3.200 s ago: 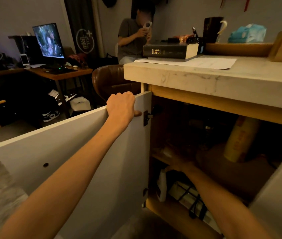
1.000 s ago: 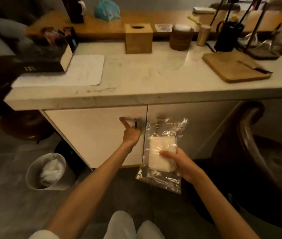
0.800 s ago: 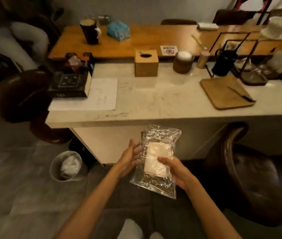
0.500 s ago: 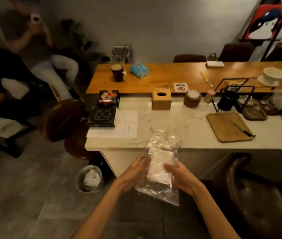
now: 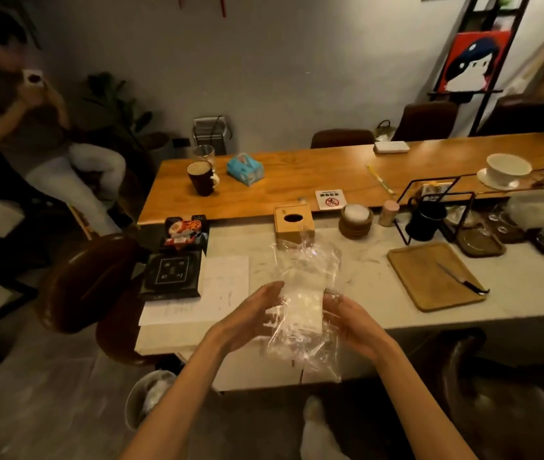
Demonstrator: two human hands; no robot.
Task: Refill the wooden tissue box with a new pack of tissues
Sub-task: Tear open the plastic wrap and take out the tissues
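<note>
My left hand (image 5: 250,318) and right hand (image 5: 352,322) are cupping the tissue pack (image 5: 304,313) between them, fingers curled onto its two sides, in the air just in front of the counter (image 5: 347,313) edge. I'm judging the pack light and soft, with a loose, crinkly, slippery clear wrapper, so I'm gripping the white stack, not the slack film. Beyond it, the wooden tissue box (image 5: 294,222) is sitting upright at the counter's back, its round top hole showing empty, well apart from the pack.
</note>
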